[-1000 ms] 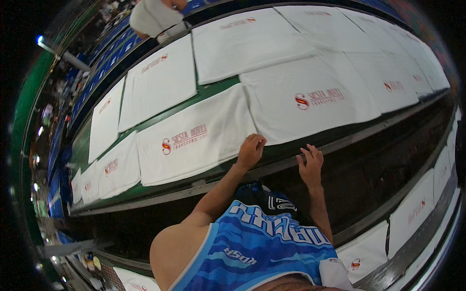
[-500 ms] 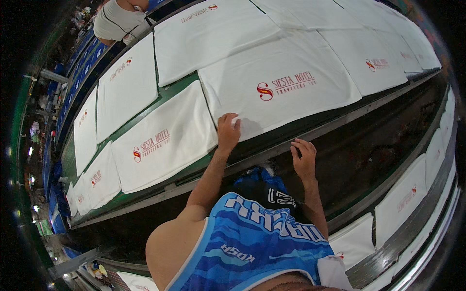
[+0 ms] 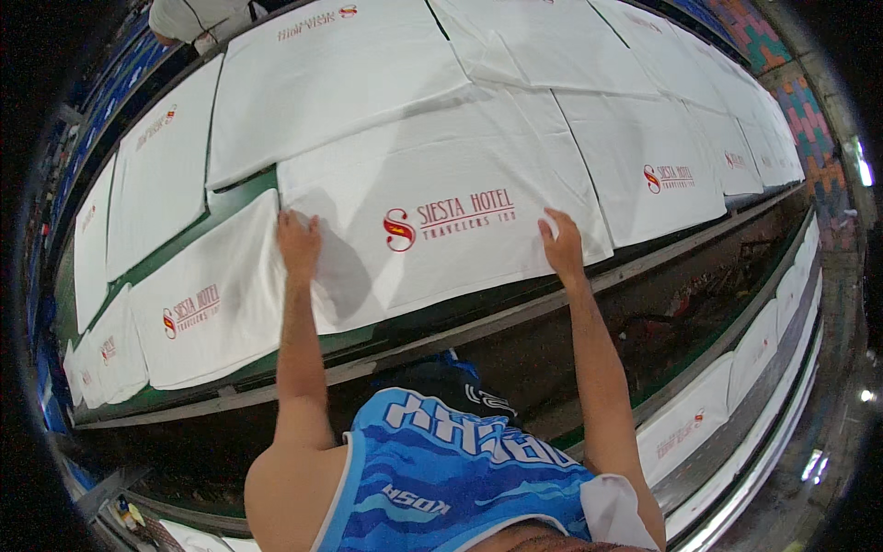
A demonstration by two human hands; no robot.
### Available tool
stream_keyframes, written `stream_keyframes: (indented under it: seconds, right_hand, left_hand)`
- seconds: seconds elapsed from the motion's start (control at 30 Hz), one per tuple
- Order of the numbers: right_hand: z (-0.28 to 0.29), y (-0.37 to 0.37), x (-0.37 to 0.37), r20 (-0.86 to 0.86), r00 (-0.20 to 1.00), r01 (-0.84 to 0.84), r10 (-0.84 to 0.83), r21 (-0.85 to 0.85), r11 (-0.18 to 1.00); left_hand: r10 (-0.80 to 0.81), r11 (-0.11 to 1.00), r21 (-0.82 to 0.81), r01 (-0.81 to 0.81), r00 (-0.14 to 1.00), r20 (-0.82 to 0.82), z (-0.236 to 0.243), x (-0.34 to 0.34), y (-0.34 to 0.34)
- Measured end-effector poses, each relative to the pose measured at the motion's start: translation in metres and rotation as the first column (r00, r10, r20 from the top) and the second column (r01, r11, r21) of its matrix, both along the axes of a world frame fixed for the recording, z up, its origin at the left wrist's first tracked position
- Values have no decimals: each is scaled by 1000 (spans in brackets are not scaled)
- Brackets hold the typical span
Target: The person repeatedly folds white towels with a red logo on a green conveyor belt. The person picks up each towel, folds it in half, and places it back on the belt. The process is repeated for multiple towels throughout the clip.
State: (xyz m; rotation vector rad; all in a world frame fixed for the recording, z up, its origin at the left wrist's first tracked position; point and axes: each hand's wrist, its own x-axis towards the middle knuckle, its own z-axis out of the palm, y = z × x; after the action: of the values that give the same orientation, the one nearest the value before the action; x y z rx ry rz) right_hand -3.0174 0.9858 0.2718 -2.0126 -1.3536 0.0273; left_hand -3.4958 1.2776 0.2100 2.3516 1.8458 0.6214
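Observation:
A white cloth (image 3: 460, 267) with a red print lies flat on the long green table (image 3: 250, 191) in front of me. At its left edge is my left hand (image 3: 299, 241), with its thumb apart from its fingers; whether it presses on the fabric is hard to tell. Over the cloth's right part my right hand (image 3: 563, 247) has its fingers stretched out and its thumb spread. The cloth's upper edge meets another white cloth (image 3: 340, 92), and soft creases run near its upper right corner.
More printed white cloths lie in rows, such as one at the left (image 3: 207, 317) and one at the right (image 3: 644, 170). A metal rail (image 3: 478, 322) edges the table nearest me. Behind me on the right runs a second table with cloths (image 3: 681, 437). Another person (image 3: 198, 18) is at the far left.
My view has shifted rightward along the table. My left hand has moved up the cloth's left edge from its lower left corner. My right hand has come from beside the rail onto the cloth's right part.

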Motion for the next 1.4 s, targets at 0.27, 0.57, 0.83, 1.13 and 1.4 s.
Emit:
stream_keyframes:
  seconds: [0.27, 0.57, 0.83, 1.13, 1.4]
  right_hand:
    - [-51, 100, 143, 115, 985, 128, -128, 15, 992]
    - [-49, 201, 232, -235, 854, 355, -465, -390, 850]
    - [-76, 235, 249, -152, 895, 292, -419, -510, 809]
    - [-29, 218, 264, -189, 953, 100, -238, -544, 833]
    - [18, 131, 266, -825, 565, 146, -3, 97, 985]
  left_hand:
    - [64, 996, 60, -58, 992, -107, 16, -4, 71]
    - [246, 968, -41, -249, 967, -64, -4, -7, 112]
    - [396, 873, -308, -377, 918, -2, -16, -18, 132]
    - [361, 910, -180, -373, 502, 786, 11, -34, 115]
    - [118, 968, -79, -239, 154, 981, 60, -27, 34]
